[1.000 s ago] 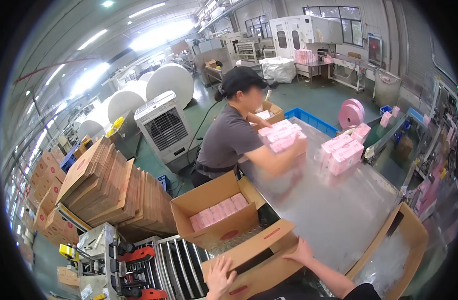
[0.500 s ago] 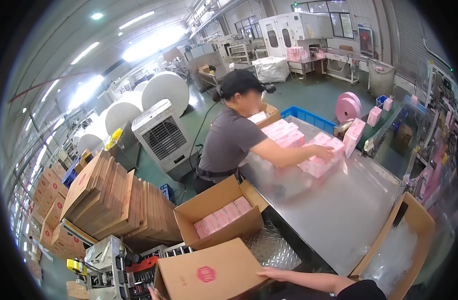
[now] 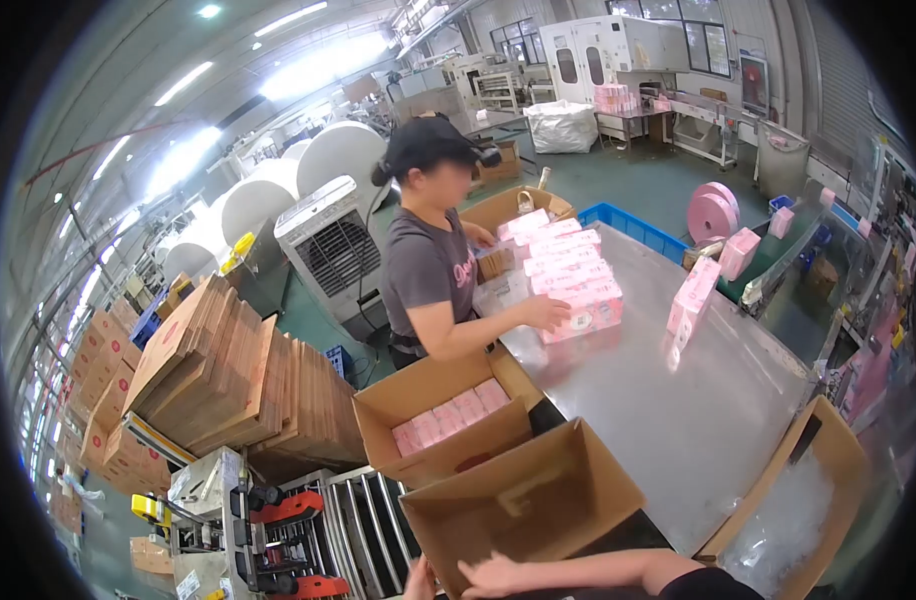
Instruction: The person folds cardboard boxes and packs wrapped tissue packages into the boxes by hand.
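An open cardboard box (image 3: 523,500) stands in front of me, its inside facing up with a strip of tape on the bottom. My right hand (image 3: 491,577) is closed on its near edge. At the near left corner, my left hand (image 3: 420,580) grips the same box, partly cut off by the frame's bottom. Just beyond is another cardboard box (image 3: 378,420), holding a row of pink tissue packs (image 3: 453,418).
A co-worker (image 3: 433,250) handles pink packs (image 3: 568,275) on the metal table (image 3: 668,430). A roller conveyor (image 3: 363,530) runs at lower left, near stacked flat cartons (image 3: 228,380). A carton with clear plastic (image 3: 788,510) stands at right.
The box in my hands has turned from its printed side to its open inside and shifted right. My left hand moved right. The co-worker has drawn the packs back across the table.
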